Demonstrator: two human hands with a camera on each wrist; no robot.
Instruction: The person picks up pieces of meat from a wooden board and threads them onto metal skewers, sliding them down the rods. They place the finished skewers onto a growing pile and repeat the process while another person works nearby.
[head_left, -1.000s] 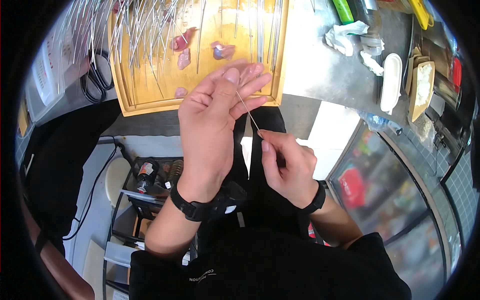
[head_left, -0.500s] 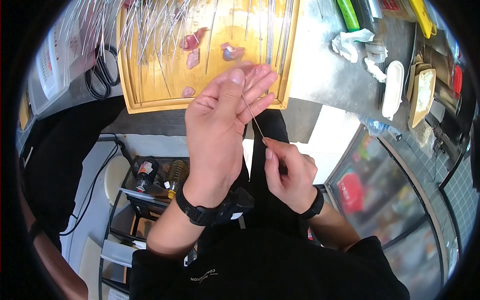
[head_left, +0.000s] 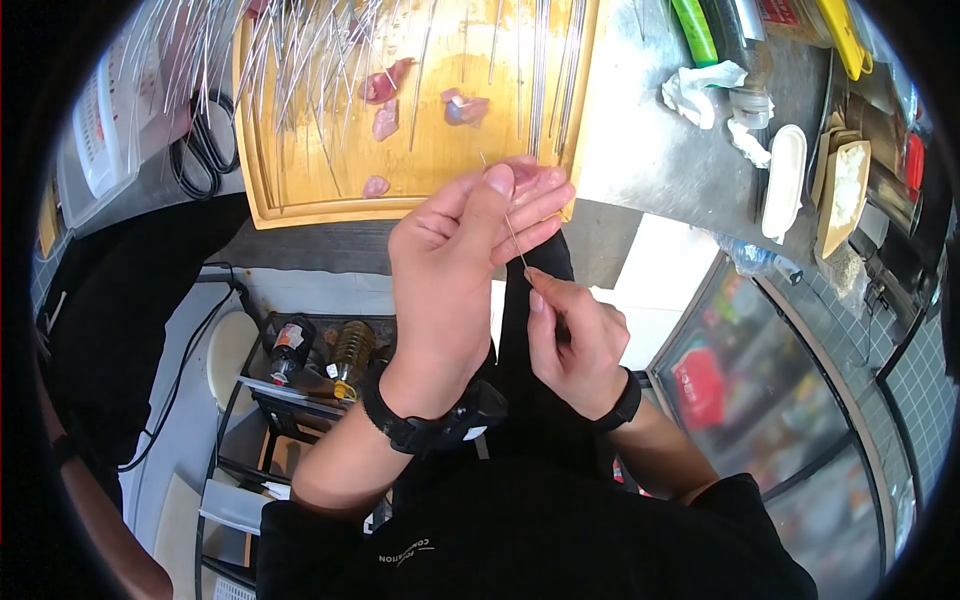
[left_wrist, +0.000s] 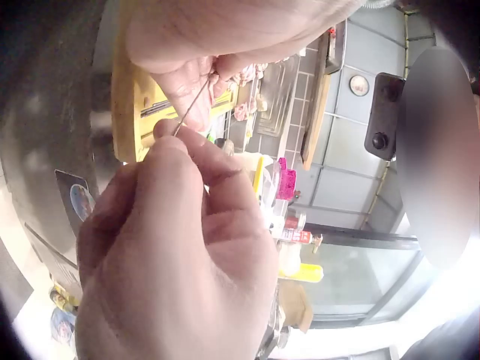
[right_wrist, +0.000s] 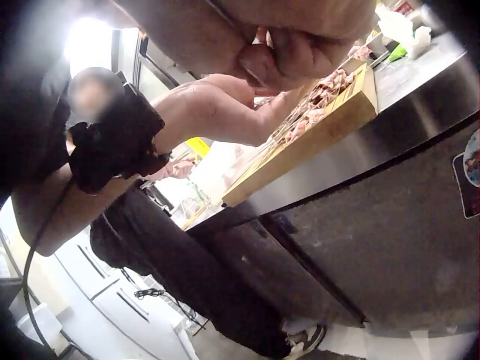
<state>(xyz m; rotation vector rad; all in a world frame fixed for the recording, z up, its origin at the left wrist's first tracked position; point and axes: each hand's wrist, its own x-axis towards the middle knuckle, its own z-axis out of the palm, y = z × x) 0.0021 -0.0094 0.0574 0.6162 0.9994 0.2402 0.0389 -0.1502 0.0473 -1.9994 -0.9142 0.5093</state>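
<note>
My left hand [head_left: 445, 270] is palm up, pinching a pale pink piece of meat [head_left: 528, 180] between thumb and fingers. My right hand [head_left: 575, 340] pinches the lower end of a thin metal skewer [head_left: 517, 245]. The skewer runs up along the left thumb at the meat, and its tip shows beyond the thumb over the tray. In the left wrist view, the right hand [left_wrist: 176, 247] grips the skewer [left_wrist: 193, 105] in front of the left hand. On the wooden tray [head_left: 420, 206] lie several meat pieces [head_left: 385, 118] and many metal skewers [head_left: 290, 70].
White crumpled tissue [head_left: 690, 95], a white oblong dish [head_left: 784, 180] and a small clear jar [head_left: 750, 105] stand on the steel counter to the right. Black cable [head_left: 205, 160] lies left of the tray. Below the counter, a shelf holds bottles [head_left: 350, 352].
The left hand has moved right and toward the body, bringing the meat closer to the right hand. The skewer's tip now shows past the left thumb; its exposed length between the hands is shorter.
</note>
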